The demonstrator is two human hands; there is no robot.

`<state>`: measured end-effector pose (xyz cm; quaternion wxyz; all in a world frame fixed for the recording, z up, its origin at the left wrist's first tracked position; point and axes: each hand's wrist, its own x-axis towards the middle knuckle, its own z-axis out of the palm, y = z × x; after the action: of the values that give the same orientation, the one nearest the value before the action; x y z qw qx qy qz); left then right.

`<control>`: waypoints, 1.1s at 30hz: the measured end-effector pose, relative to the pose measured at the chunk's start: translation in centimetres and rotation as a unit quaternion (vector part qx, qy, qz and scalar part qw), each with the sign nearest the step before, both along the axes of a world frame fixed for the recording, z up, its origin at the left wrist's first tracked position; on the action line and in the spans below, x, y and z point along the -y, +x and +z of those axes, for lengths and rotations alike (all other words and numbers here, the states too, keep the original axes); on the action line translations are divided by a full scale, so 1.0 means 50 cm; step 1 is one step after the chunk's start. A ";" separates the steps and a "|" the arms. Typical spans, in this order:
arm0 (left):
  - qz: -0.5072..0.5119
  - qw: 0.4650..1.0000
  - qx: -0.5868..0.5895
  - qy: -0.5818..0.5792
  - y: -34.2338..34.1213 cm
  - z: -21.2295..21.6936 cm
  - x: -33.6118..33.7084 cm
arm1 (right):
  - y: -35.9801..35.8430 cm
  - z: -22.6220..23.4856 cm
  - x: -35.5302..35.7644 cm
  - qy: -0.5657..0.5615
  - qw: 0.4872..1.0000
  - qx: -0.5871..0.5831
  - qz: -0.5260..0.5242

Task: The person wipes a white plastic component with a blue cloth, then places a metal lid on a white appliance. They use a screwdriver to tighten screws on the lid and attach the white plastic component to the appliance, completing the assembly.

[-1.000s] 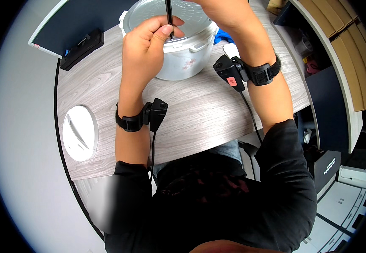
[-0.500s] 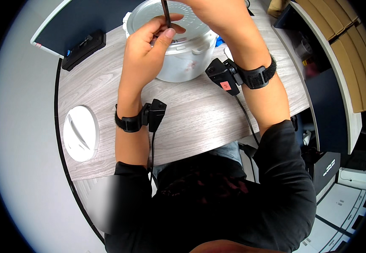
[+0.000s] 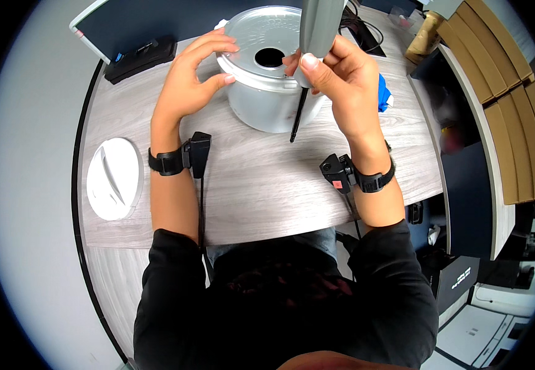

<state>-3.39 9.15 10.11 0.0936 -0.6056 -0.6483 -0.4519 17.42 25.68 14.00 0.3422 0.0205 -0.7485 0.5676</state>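
A white round appliance body (image 3: 255, 98) stands near the back of the table, with a silvery disc (image 3: 242, 37) on top that has a dark round hole (image 3: 270, 57). On the left of its rim my left hand (image 3: 187, 77) rests, thumb and fingers spread apart. My right hand (image 3: 347, 77) is closed around the lower part of a grey-handled screwdriver (image 3: 320, 31). Its black shaft points down in front of the body, apart from it. The top of the handle is cut off by the picture's upper edge.
A white oval cover (image 3: 114, 179) lies at the table's left. Behind are a black case (image 3: 141, 60) and a dark screen panel. Something blue (image 3: 383, 94) lies right of the body. Black cables, a shelf and cardboard boxes (image 3: 517, 142) stand at the right. Both wrists wear strapped, cabled devices.
My right hand has come down and toward me with the screwdriver, which has left the top of the body. My left hand has let go of the shaft and moved left onto the rim.
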 end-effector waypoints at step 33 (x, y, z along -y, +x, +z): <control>-0.155 0.986 0.008 -0.060 0.314 0.009 -0.122 | 0.253 -0.112 -0.210 -0.085 0.983 0.017 -0.163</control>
<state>12.29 15.24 10.57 -0.0193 -0.6994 -0.5731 -0.4267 30.07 36.16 8.38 0.4177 -0.1405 -0.6967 0.5661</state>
